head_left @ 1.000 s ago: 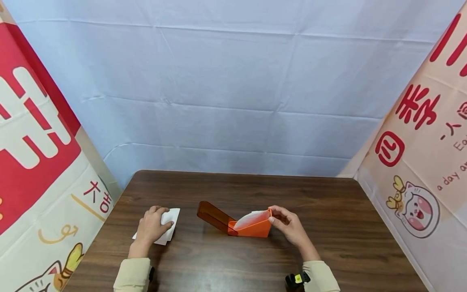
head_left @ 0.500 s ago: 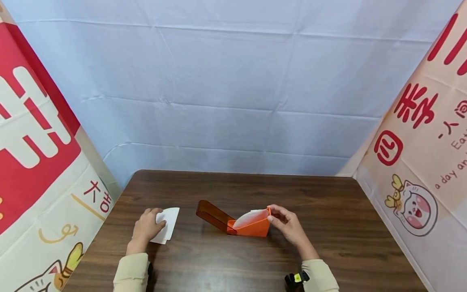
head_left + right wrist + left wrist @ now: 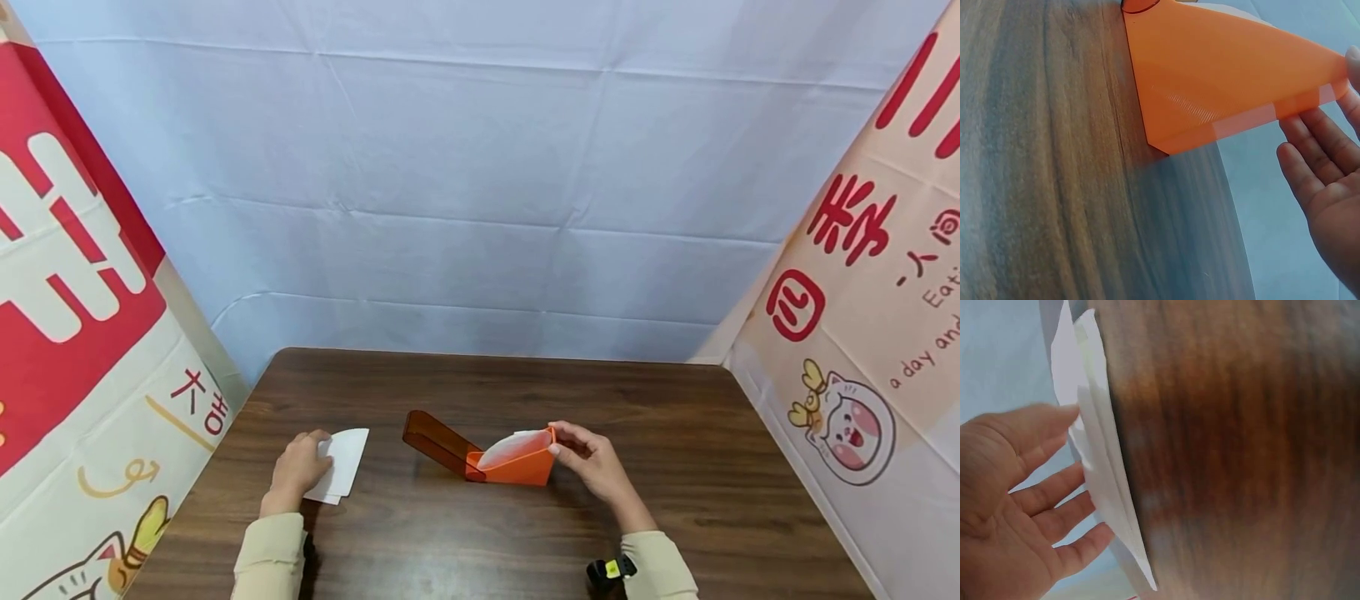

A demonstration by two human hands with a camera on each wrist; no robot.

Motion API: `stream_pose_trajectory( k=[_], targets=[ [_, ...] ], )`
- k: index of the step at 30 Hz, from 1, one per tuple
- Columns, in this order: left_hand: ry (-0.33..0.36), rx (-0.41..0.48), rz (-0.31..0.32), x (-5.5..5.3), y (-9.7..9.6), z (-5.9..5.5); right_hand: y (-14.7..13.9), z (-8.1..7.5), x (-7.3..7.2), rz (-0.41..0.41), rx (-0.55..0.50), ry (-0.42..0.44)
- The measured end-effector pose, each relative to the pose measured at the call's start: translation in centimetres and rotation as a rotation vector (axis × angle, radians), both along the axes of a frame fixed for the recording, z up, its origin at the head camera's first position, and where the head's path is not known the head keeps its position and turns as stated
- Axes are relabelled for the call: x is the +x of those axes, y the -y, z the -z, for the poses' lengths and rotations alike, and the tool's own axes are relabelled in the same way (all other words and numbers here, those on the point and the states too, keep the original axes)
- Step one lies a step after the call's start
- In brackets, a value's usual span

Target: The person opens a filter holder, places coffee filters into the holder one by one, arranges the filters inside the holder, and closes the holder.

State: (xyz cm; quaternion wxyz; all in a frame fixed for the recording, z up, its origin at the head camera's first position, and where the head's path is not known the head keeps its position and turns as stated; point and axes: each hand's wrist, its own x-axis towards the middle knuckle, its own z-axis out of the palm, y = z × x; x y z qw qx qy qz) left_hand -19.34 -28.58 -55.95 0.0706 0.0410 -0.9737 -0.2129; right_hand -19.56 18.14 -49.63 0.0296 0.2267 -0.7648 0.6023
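Note:
Flat on the table at the left lies a small stack of white, fan-shaped paper coffee filters (image 3: 347, 463). My left hand (image 3: 297, 468) is over their left part; in the left wrist view its spread fingers (image 3: 1063, 515) touch the top sheet with their tips. Right of the middle stands an orange filter case (image 3: 519, 468) with more white filters (image 3: 512, 450) upright inside. Its translucent brown lid (image 3: 444, 442) is swung back to the left. My right hand (image 3: 592, 462) pinches the case's tall right end between thumb and fingers, and its lower fingers lie along the edge.
The dark wood-grain table (image 3: 465, 542) carries both the filters and the case. A pale cloth (image 3: 465, 208) hangs behind it, with printed cloths at left and right. A black wrist device (image 3: 611, 573) sits by the right sleeve.
My left hand has slid a little to the left over the filters, so more of the white paper shows. The right hand keeps its grip on the case, which stays nearly in place.

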Motion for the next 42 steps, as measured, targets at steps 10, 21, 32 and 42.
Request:
stream_pose_trajectory(
  k=[10,21,32,42],
  targets=[
    [-0.127,-0.029,-0.036,-0.1,0.0,-0.1,0.0,-0.2,-0.1,-0.004,0.0,0.012],
    [-0.156,-0.021,-0.025,0.0,0.3,-0.1,-0.1,-0.2,-0.3,-0.025,-0.014,0.009],
    [-0.153,-0.004,-0.031,0.1,0.3,-0.5,-0.1,-0.1,-0.3,0.001,-0.005,0.026],
    [-0.153,0.034,-0.042,0.2,0.6,-1.2,-0.1,-0.1,-0.3,0.004,-0.001,0.033]
  ],
)
